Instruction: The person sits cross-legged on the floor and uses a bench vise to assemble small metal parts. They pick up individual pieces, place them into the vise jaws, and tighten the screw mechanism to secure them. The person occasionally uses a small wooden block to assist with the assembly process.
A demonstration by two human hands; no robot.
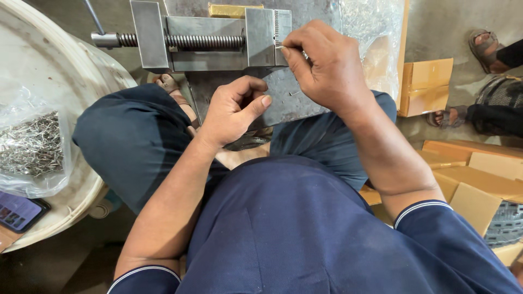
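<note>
Item: bench vise (210,41), steel, screw spindle to the left, sitting on a grey metal plate (283,100) over the seated person's knees. Right hand (327,68): thumb and forefinger pinched on a small metal pin (279,47), tip held at the toothed edge of the vise block; rest of fingers curled in. Left hand (234,111): loose fist, thumb out, resting on the plate just below the vise, holding nothing visible. Loose bent pin (294,93) lying on the plate near the right wrist. Bag of metal clips (32,144) in the white tub (81,76) at left, well apart; phone (19,211) on the tub rim. Cardboard boxes (430,81) at right. Risks, est.: pin is tiny, so pinch may slip & pin drop betw. the legs; pin may go in crooked & bend; fingertip close to the teeth, could get nicked; plate on knees may rock if a leg shifts.
</note>
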